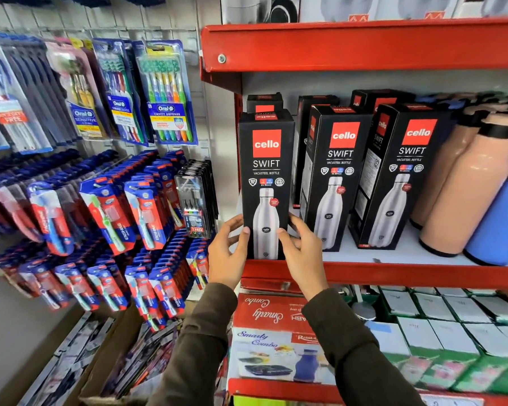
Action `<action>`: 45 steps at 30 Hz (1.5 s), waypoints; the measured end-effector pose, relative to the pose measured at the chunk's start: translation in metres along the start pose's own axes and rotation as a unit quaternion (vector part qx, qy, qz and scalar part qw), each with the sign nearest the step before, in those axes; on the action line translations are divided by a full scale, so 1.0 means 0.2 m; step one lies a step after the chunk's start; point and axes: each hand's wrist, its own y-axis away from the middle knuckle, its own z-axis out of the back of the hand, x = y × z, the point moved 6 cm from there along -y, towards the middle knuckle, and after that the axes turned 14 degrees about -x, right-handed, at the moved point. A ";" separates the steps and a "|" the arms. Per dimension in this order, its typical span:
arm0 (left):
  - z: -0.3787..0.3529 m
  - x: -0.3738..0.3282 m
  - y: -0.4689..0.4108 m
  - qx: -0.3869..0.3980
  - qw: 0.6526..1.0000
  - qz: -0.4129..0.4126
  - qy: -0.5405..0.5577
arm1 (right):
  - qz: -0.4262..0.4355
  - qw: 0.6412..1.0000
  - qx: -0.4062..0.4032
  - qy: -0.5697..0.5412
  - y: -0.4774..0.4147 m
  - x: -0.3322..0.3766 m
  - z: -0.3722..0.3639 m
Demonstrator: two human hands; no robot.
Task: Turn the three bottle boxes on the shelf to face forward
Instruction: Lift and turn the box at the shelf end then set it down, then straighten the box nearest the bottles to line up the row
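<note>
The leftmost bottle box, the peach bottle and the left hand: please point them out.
leftmost bottle box [266, 164], head view, on the SWIFT lettering of its front face
peach bottle [464, 197], head view, on its body
left hand [228, 253], head view, on the back of the hand

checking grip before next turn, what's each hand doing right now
Left hand: closed on the left side of the leftmost bottle box.
Right hand: closed on the same box's right side.

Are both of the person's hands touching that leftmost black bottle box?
Touching. The head view shows the left hand and right hand gripping the leftmost black cardboard bottle box at its lower sides, thumbs pressed on its front.
</note>
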 end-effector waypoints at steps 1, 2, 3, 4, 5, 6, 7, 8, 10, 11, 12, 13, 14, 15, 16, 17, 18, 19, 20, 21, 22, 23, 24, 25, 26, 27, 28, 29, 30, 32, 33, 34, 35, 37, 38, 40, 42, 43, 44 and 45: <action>0.00 0.00 0.00 -0.003 1.000 -0.001 -0.004 | -0.002 1.000 -0.001 -0.003 0.00 0.00 0.00; 0.00 0.00 0.01 -0.007 1.000 -0.004 -0.008 | -0.005 1.000 -0.002 -0.006 0.01 0.00 0.00; 0.00 0.00 0.01 -0.012 1.000 -0.007 -0.012 | -0.010 1.000 -0.002 -0.009 0.01 0.00 0.00; 0.01 0.00 0.01 -0.016 1.000 -0.009 -0.014 | -0.014 1.000 -0.001 -0.012 0.01 0.00 0.00; 0.01 0.00 0.01 -0.019 1.000 -0.010 -0.016 | -0.016 1.000 0.002 -0.014 0.00 0.00 0.00; 0.01 0.00 0.02 -0.020 1.000 -0.010 -0.017 | -0.017 1.000 0.006 -0.013 0.00 0.00 0.01; 0.00 -0.01 0.03 -0.026 0.999 -0.013 -0.017 | -0.018 1.000 0.008 -0.010 0.00 -0.01 0.01; 0.00 -0.02 0.04 -0.041 0.999 -0.021 -0.014 | -0.018 1.000 0.006 -0.004 0.00 -0.01 0.02; 0.02 -0.05 0.09 -0.108 0.992 -0.058 -0.016 | -0.008 1.000 -0.018 0.012 0.00 -0.02 0.07; 0.03 -0.07 0.12 -0.146 0.985 -0.085 -0.023 | 0.004 0.999 -0.038 0.016 0.00 -0.02 0.10; 0.02 -0.10 0.15 -0.175 0.978 -0.111 -0.029 | 0.017 0.998 -0.061 0.017 0.00 -0.02 0.14; 0.01 -0.14 0.17 -0.188 0.973 -0.132 -0.030 | 0.032 0.996 -0.086 0.018 0.00 -0.02 0.19; -0.01 -0.17 0.19 -0.188 0.970 -0.153 -0.029 | 0.046 0.992 -0.114 0.019 -0.01 -0.01 0.24; -0.05 -0.21 0.22 -0.181 0.967 -0.176 -0.026 | 0.055 0.989 -0.139 0.019 -0.01 -0.01 0.29; -0.09 -0.25 0.24 -0.168 0.966 -0.197 -0.021 | 0.059 0.985 -0.159 0.017 -0.02 -0.01 0.34; -0.14 -0.29 0.27 -0.151 0.965 -0.214 -0.013 | 0.061 0.983 -0.171 0.015 -0.04 -0.01 0.39; -0.20 -0.32 0.30 -0.128 0.966 -0.226 -0.008 | 0.061 0.983 -0.175 0.013 -0.05 -0.01 0.42; -0.27 -0.34 0.32 -0.099 0.967 -0.233 -0.009 | 0.060 0.983 -0.171 0.011 -0.07 -0.02 0.45; -0.35 -0.36 0.35 -0.065 0.970 -0.236 -0.015 | 0.056 0.985 -0.163 0.009 -0.09 -0.03 0.47; -0.42 -0.37 0.37 -0.027 0.972 -0.234 -0.022 | 0.049 0.987 -0.151 0.008 -0.12 -0.04 0.49; -0.49 -0.37 0.39 0.008 0.974 -0.226 -0.030 | 0.038 0.990 -0.138 0.011 -0.14 -0.05 0.50; -0.56 -0.36 0.39 0.033 0.976 -0.210 -0.036 | 0.025 0.992 -0.124 0.017 -0.17 -0.07 0.51; -0.61 -0.35 0.39 0.046 0.981 -0.185 -0.039 | 0.008 0.994 -0.110 0.025 -0.20 -0.09 0.50; -0.65 -0.34 0.38 0.050 0.986 -0.153 -0.039 | -0.009 0.995 -0.094 0.033 -0.23 -0.11 0.50; -0.68 -0.32 0.36 0.043 0.991 -0.120 -0.040 | -0.026 0.996 -0.078 0.040 -0.25 -0.13 0.50; -0.70 -0.31 0.34 0.030 0.995 -0.089 -0.043 | -0.043 0.996 -0.061 0.047 -0.28 -0.15 0.49; -0.71 -0.29 0.32 0.016 0.997 -0.060 -0.047 | -0.057 0.996 -0.045 0.053 -0.30 -0.17 0.49; -0.72 -0.26 0.29 0.006 0.998 -0.028 -0.050 | -0.070 0.995 -0.034 0.060 -0.31 -0.18 0.48; -0.73 -0.24 0.27 0.001 0.999 0.005 -0.051 | -0.078 0.994 -0.025 0.068 -0.33 -0.19 0.48; -0.75 -0.19 0.24 -0.006 0.996 0.062 -0.059 | -0.080 0.993 -0.015 0.089 -0.35 -0.21 0.48; -0.75 -0.18 0.23 -0.015 0.995 0.074 -0.067 | -0.076 0.992 -0.013 0.098 -0.35 -0.21 0.48; -0.75 -0.17 0.22 -0.026 0.994 0.077 -0.076 | -0.071 0.992 -0.012 0.105 -0.35 -0.21 0.48; -0.74 -0.18 0.21 -0.036 0.993 0.075 -0.084 | -0.068 0.992 -0.014 0.109 -0.35 -0.20 0.48; -0.73 -0.19 0.20 -0.045 0.992 0.066 -0.098 | -0.059 0.992 -0.017 0.115 -0.36 -0.20 0.49; -0.73 -0.19 0.20 -0.046 0.992 0.063 -0.102 | -0.056 0.992 -0.016 0.115 -0.36 -0.20 0.50; -0.72 -0.18 0.21 -0.048 0.991 0.062 -0.104 | -0.053 0.992 -0.009 0.114 -0.36 -0.20 0.51; -0.71 -0.18 0.23 -0.053 0.992 0.064 -0.098 | -0.045 0.993 -0.005 0.109 -0.34 -0.20 0.52; -0.70 -0.18 0.24 -0.058 0.992 0.062 -0.094 | -0.040 0.994 -0.007 0.105 -0.33 -0.19 0.53; -0.69 -0.19 0.25 -0.063 0.992 0.059 -0.090 | -0.033 0.994 -0.008 0.101 -0.32 -0.19 0.54; -0.68 -0.19 0.26 -0.066 0.992 0.055 -0.089 | -0.027 0.995 -0.006 0.096 -0.31 -0.18 0.55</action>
